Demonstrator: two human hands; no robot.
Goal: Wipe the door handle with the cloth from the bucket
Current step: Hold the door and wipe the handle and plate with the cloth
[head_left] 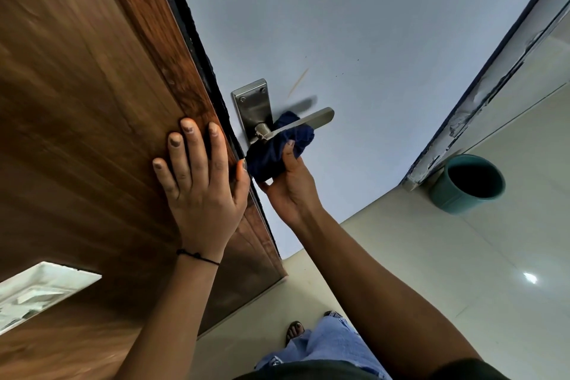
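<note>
A silver lever door handle [317,118] on a steel plate [253,103] sticks out from the pale blue door face [354,40]. A dark blue cloth [274,151] is bunched under and around the lever near its base. My right hand [288,185] grips the cloth from below, thumb pressed on it. My left hand [200,182] lies flat with fingers spread on the brown wooden panel [77,102] beside the door edge. The teal bucket [472,183] stands on the floor to the right.
Glossy cream floor tiles [462,271] spread below and to the right. A door frame with chipped paint [481,95] runs diagonally at the right, next to the bucket. My feet and light blue jeans [327,345] show at the bottom.
</note>
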